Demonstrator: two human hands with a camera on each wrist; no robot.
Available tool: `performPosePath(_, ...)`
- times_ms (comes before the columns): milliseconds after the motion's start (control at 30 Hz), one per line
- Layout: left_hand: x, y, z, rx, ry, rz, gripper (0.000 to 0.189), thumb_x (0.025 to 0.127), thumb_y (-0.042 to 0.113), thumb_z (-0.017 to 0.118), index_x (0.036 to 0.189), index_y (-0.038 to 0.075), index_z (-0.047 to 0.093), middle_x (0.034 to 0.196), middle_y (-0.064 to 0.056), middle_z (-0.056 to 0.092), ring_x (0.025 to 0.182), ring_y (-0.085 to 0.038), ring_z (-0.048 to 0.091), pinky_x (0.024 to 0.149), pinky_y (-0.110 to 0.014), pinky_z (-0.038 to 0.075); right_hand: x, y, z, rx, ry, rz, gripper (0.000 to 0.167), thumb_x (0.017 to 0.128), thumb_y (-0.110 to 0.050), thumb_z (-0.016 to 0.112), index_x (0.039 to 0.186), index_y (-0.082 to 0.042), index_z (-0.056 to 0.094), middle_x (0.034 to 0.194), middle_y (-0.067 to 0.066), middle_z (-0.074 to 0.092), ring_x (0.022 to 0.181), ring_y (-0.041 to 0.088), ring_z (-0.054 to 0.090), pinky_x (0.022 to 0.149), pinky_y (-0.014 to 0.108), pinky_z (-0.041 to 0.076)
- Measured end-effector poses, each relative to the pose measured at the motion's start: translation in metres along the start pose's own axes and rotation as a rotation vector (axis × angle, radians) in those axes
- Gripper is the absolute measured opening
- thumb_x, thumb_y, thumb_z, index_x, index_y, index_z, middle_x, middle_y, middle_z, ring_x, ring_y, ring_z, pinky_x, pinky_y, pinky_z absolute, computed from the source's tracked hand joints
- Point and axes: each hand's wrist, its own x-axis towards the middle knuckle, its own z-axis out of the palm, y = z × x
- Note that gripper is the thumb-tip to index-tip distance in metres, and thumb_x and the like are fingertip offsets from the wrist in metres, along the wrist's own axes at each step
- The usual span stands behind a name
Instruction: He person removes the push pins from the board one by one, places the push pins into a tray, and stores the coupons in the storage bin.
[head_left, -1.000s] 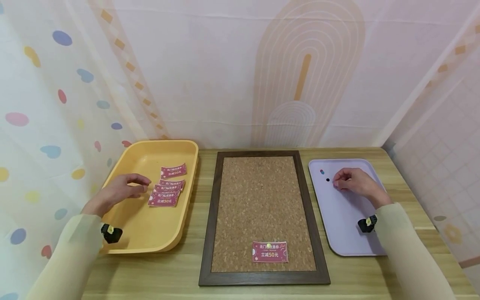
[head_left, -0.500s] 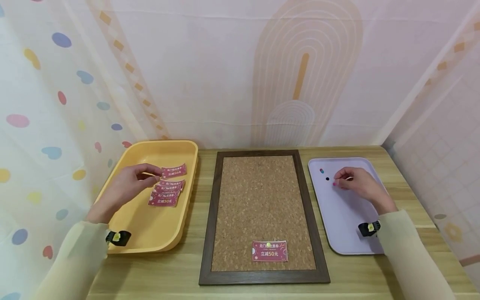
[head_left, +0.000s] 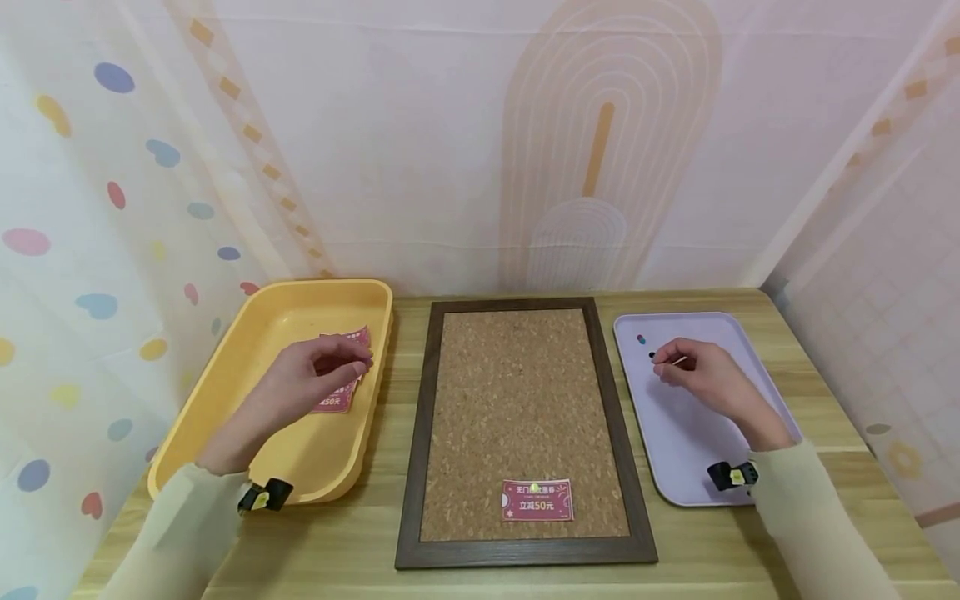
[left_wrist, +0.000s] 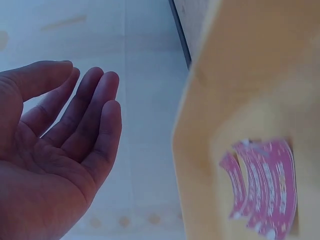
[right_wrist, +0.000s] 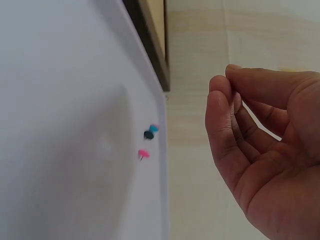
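My left hand (head_left: 318,371) hovers over the yellow tray (head_left: 176,454), thumb and fingers loosely bent. Nothing shows between them in the left wrist view. Several pink coupons (left_wrist: 270,182) lie overlapping in that tray, partly hidden by the hand in the head view. Over the lilac tray (head_left: 675,487), my right hand (head_left: 708,375) has its thumb and index fingertips together, with no object visible in them. On the tray near those fingertips are a pink pushpin (right_wrist: 144,154), a black pushpin (right_wrist: 148,135) and a blue pushpin (right_wrist: 154,128).
Between the trays lies a corkboard (head_left: 525,400) in a dark wooden frame. A pink coupon (head_left: 536,504) is fixed low on it by a yellow pushpin (head_left: 534,488). All stand on a wooden table (head_left: 360,558), with a patterned curtain (head_left: 420,167) behind.
My left hand has moved right across the yellow tray and now covers part of the coupons. My right hand has shifted slightly left, close to the black pushpin.
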Motion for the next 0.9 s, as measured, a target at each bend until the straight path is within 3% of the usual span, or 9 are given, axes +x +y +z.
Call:
performPosePath(267,-0.009,0.016,0.024,-0.018,-0.012,0.004,0.015,0.101,0.015,0.069,0.113,0.010,0.075,0.106,-0.003,0.074,0.093,-0.020,0.068,0.075,-0.027,0.056,-0.008,-0.017,0.008,0.001,0.012,-0.045,0.006,0.098,-0.006,0.069,0.101,-0.001,0.070,0.083,0.004,0.070,0.075,0.013,0.060,0.066,0.025,0.049)
performPosePath(367,-0.012,0.018,0.034,-0.024,-0.015,0.031,0.013,0.101,0.013,0.069,0.112,0.011,0.075,0.106,-0.001,0.074,0.095,-0.017,0.069,0.083,-0.026,0.056,-0.010,-0.023,0.011,0.007,0.011,-0.049,0.006,0.098,-0.007,0.069,0.101,-0.002,0.070,0.083,0.003,0.069,0.074,0.013,0.059,0.065,0.026,0.048)
performPosePath(567,-0.016,0.021,0.051,-0.025,-0.027,0.066,0.010,0.101,0.017,0.069,0.109,0.016,0.076,0.104,0.004,0.074,0.093,-0.013,0.067,0.081,-0.029,0.056,-0.015,-0.034,0.019,0.005,0.016,-0.084,0.003,0.097,-0.005,0.070,0.100,-0.004,0.071,0.084,0.002,0.067,0.074,0.014,0.058,0.063,0.026,0.048)
performPosePath(733,-0.020,0.025,0.064,-0.057,-0.065,0.061,0.011,0.101,0.017,0.068,0.110,0.016,0.076,0.107,0.000,0.075,0.092,-0.014,0.067,0.080,-0.030,0.055,-0.019,-0.042,0.027,0.007,0.004,-0.115,0.005,0.097,-0.004,0.071,0.101,-0.003,0.071,0.088,0.001,0.069,0.076,0.015,0.060,0.065,0.026,0.050)
performPosePath(900,-0.021,0.029,0.078,-0.090,-0.142,0.015,0.012,0.101,0.019,0.068,0.111,0.017,0.075,0.109,-0.003,0.074,0.096,-0.014,0.067,0.082,-0.032,0.057,-0.022,-0.048,0.034,0.012,-0.015,-0.138,0.004,0.096,-0.005,0.072,0.100,-0.007,0.071,0.089,-0.001,0.070,0.075,0.012,0.060,0.066,0.026,0.050)
